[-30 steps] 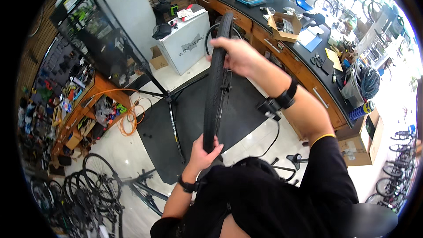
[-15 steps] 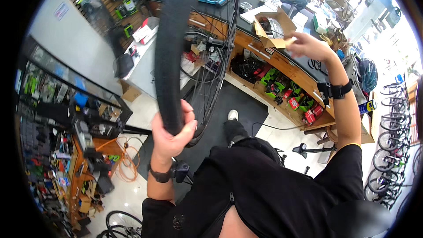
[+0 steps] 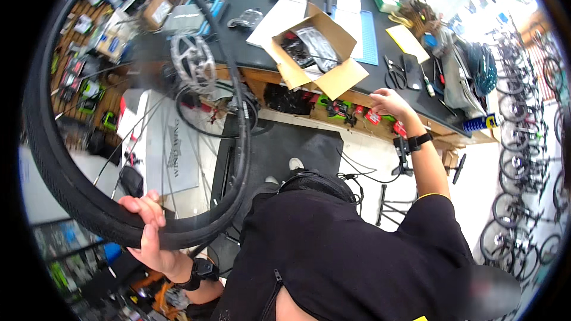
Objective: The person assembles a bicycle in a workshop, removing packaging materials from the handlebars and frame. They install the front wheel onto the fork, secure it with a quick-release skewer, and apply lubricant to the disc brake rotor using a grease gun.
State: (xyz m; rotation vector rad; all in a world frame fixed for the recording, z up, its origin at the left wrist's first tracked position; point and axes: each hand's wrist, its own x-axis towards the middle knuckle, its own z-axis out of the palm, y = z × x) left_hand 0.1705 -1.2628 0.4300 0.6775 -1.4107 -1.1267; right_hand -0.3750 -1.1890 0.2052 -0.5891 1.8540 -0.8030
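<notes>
A spoked bicycle wheel with a black tyre (image 3: 83, 202) fills the left side of the view, tilted, with a silver disc brake rotor (image 3: 193, 64) at its hub. My left hand (image 3: 151, 232) is closed round the bottom of the tyre, thumb on the near side and fingers over it. Past the front edge of the workbench (image 3: 238, 50), my right hand (image 3: 389, 104) hangs with fingers loosely apart and nothing in them. It is nearest to the black-handled scissors (image 3: 395, 76) and a dark phone (image 3: 411, 71) on the bench.
An open cardboard box (image 3: 339, 85) with plastic-wrapped parts stands on the bench. Beside it lie a blue mat (image 3: 369, 38), a yellow sheet (image 3: 407, 41) and a screwdriver (image 3: 428, 86). A white box (image 3: 169, 148) stands behind the wheel. Bicycles (image 3: 511, 137) line the right.
The view has turned toward the bench. My left hand still holds the wheel, which has swung left and now shows its side. My right hand has moved from beside the box to the bench's front edge.
</notes>
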